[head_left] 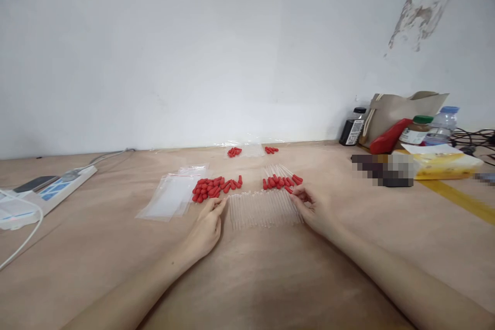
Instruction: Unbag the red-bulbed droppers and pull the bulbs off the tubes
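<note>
A row of clear thin tubes (265, 210) lies side by side on the brown table in front of me. At its left end my left hand (209, 224) rests with thumb and forefinger pressed together; what is between them, if anything, is too small to make out. My right hand (314, 210), at the right end, pinches a red rubber bulb (289, 190). Just behind the row are a heap of loose red bulbs (209, 188) on the left and, on the right, several droppers (280, 181) with red bulbs toward me and clear tubes pointing away.
Clear plastic bags (168, 198) lie left of the heap. Farther back is a clear bag (251, 150) with red bulbs at both sides. A power strip (69, 185) and phone (35, 184) are at left; a dark bottle (351, 128), paper bag (390, 111) and yellow packet (444, 164) at right.
</note>
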Demonstrator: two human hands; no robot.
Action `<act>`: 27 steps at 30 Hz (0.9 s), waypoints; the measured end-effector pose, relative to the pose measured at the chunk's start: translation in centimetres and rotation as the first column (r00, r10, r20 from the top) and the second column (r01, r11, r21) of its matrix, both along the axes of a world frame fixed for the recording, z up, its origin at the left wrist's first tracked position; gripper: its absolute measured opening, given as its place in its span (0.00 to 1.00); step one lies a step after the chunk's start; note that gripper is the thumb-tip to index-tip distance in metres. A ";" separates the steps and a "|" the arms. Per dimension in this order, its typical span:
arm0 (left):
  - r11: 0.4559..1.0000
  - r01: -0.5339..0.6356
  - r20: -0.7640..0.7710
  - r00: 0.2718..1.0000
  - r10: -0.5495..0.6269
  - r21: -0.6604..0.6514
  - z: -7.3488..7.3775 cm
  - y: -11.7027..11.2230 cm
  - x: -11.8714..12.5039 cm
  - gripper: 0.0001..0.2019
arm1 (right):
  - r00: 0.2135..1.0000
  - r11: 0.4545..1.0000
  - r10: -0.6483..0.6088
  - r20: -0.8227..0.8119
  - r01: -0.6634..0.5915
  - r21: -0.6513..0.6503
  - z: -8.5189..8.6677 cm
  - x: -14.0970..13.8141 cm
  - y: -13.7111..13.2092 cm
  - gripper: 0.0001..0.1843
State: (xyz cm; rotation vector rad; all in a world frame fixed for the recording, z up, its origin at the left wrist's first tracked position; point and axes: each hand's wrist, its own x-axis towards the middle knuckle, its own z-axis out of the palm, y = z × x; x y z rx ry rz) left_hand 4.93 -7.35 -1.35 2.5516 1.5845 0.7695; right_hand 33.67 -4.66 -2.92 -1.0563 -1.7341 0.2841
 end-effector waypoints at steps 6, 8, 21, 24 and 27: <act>0.999 -0.019 0.022 1.000 0.020 -0.042 -0.1 0.0 0.3 0.20 | 0.992 0.970 0.125 -0.021 -0.127 -0.206 1.6 -3.4 1.2 0.04; 0.999 -0.022 0.037 0.999 0.024 -0.045 -0.1 -0.1 0.4 0.19 | 0.995 0.976 0.098 0.034 -0.090 -0.198 2.6 -4.9 2.2 0.04; 0.999 -0.016 0.128 0.992 0.021 -0.039 -0.1 -0.2 0.6 0.17 | 0.958 0.945 -0.086 0.274 0.166 -0.281 3.3 -13.7 7.2 0.08; 0.998 -0.026 0.117 0.993 0.033 -0.056 -0.2 -0.2 0.5 0.17 | 0.958 0.956 -0.087 0.274 0.158 -0.247 3.3 -12.9 6.9 0.08; 0.997 -0.041 0.098 0.994 0.047 -0.063 -0.4 0.1 0.4 0.17 | 0.972 0.966 -0.091 0.219 0.139 -0.216 3.7 -10.0 6.7 0.07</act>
